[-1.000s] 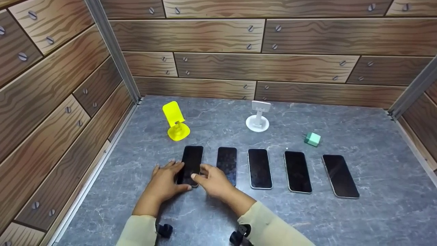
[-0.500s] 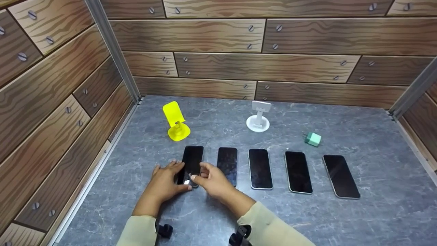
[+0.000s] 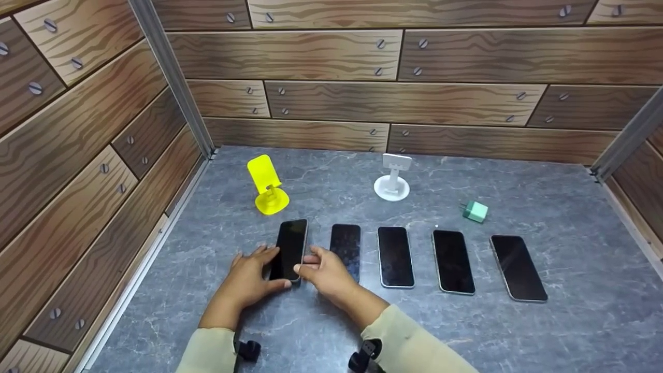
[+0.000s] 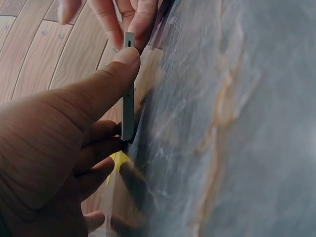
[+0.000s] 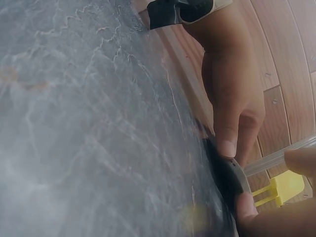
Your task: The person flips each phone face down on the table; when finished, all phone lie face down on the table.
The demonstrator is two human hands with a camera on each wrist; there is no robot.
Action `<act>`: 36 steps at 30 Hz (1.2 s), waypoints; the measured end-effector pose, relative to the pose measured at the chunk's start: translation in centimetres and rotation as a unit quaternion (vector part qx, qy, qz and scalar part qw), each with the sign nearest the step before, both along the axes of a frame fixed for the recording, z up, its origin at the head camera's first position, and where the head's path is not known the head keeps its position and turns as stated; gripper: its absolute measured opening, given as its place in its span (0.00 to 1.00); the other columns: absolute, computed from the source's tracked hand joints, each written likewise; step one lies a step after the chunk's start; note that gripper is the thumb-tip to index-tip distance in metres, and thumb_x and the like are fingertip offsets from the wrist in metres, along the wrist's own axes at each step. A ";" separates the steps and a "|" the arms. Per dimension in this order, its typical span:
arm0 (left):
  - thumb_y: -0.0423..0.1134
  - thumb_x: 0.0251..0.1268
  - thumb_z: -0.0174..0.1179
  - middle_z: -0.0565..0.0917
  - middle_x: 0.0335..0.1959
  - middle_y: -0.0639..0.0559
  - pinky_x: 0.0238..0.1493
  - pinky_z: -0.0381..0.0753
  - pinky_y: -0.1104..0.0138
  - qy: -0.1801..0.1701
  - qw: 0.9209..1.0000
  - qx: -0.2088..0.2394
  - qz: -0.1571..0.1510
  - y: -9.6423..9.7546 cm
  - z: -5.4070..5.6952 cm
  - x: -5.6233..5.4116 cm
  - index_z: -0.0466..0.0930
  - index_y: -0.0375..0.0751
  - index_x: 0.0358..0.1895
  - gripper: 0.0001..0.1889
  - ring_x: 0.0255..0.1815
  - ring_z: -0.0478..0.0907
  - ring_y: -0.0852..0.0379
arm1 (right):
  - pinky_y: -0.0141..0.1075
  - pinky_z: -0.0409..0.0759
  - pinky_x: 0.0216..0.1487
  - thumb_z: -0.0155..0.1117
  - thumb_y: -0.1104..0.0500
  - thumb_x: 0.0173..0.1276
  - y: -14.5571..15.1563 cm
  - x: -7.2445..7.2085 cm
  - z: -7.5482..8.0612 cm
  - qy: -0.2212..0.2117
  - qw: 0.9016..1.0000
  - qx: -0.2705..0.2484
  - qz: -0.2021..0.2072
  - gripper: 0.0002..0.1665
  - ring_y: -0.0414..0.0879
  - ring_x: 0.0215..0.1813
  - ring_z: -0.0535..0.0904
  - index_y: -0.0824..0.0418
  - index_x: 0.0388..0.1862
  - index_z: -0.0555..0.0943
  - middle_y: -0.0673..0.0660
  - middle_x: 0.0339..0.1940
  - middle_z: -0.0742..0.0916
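The leftmost black-screened smartphone [image 3: 291, 246] is between both hands, screen up and close over the grey table. My left hand [image 3: 250, 280] grips it, fingers along its left edge and thumb at its bottom edge. In the left wrist view, the thumb [image 4: 126, 57] presses on the phone's slim metallic side [image 4: 127, 111], where a charging port shows. My right hand [image 3: 327, 275] holds the phone's lower right side, thumb at the edge, other fingers curled in beside it. The right wrist view shows both thumbs on the phone's edge [image 5: 239, 173].
Several more phones lie in a row to the right, the nearest phone [image 3: 346, 248] partly behind my right hand. Behind them stand a yellow phone stand [image 3: 269, 189], a white phone stand [image 3: 392, 184] and a green charger plug [image 3: 475, 211]. Wood-patterned walls [image 3: 331, 101] enclose the table [image 3: 362, 331].
The held phone has tilted slightly, its right side raised and its top turned a little clockwise. A bright reflection on its screen is gone. The right hand has shifted slightly right.
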State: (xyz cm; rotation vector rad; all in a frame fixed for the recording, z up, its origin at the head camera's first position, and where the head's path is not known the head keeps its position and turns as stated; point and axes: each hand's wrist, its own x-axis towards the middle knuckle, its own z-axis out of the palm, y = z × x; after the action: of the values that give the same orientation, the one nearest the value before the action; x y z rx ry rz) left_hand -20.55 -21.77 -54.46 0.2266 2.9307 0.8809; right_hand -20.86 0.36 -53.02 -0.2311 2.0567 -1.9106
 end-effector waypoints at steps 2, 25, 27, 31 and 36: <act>0.60 0.62 0.79 0.76 0.80 0.44 0.88 0.43 0.33 0.000 1.000 0.003 0.000 0.0 0.0 0.0 0.74 0.41 0.81 0.47 0.87 0.63 0.41 | 0.48 0.87 0.66 0.71 0.64 0.75 -0.1 0.0 -0.1 0.005 1.000 0.018 0.003 0.44 0.65 0.66 0.85 0.85 0.79 0.62 0.78 0.66 0.83; 0.60 0.60 0.80 0.77 0.79 0.44 0.88 0.42 0.33 0.006 1.000 -0.011 0.000 -0.1 0.0 0.0 0.75 0.44 0.80 0.47 0.88 0.62 0.42 | 0.29 0.83 0.25 0.70 0.71 0.73 -1.4 0.1 -1.4 0.046 0.995 0.084 -0.008 0.11 0.42 0.24 0.86 0.74 0.50 0.79 0.63 0.30 0.93; 0.60 0.60 0.81 0.77 0.79 0.44 0.88 0.41 0.33 0.005 1.000 -0.010 0.001 -0.1 0.1 0.0 0.75 0.44 0.80 0.48 0.88 0.62 0.42 | 0.29 0.84 0.25 0.71 0.71 0.72 -1.5 0.1 -1.5 0.041 0.996 0.080 -0.015 0.10 0.42 0.24 0.87 0.74 0.48 0.79 0.62 0.30 0.93; 0.61 0.59 0.81 0.78 0.79 0.44 0.88 0.41 0.33 0.004 1.000 -0.007 0.002 -0.1 0.1 0.1 0.75 0.44 0.80 0.48 0.88 0.61 0.41 | 0.30 0.86 0.27 0.71 0.72 0.71 -1.6 0.2 -1.5 0.033 0.996 0.076 -0.028 0.10 0.44 0.25 0.89 0.74 0.47 0.80 0.62 0.31 0.94; 0.61 0.59 0.81 0.77 0.80 0.45 0.88 0.40 0.33 -0.003 1.000 0.001 -0.001 -0.2 0.2 0.0 0.75 0.44 0.80 0.48 0.89 0.60 0.41 | 0.29 0.85 0.27 0.72 0.72 0.71 -1.6 0.2 -1.3 0.034 0.995 0.085 -0.038 0.11 0.44 0.26 0.90 0.73 0.48 0.81 0.59 0.30 0.94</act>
State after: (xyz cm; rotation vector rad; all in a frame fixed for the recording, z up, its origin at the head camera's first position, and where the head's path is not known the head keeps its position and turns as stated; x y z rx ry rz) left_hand -20.52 -21.95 -54.23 0.2270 2.9226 0.8835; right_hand -20.69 -1.25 -54.30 -0.1817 2.2900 -1.7796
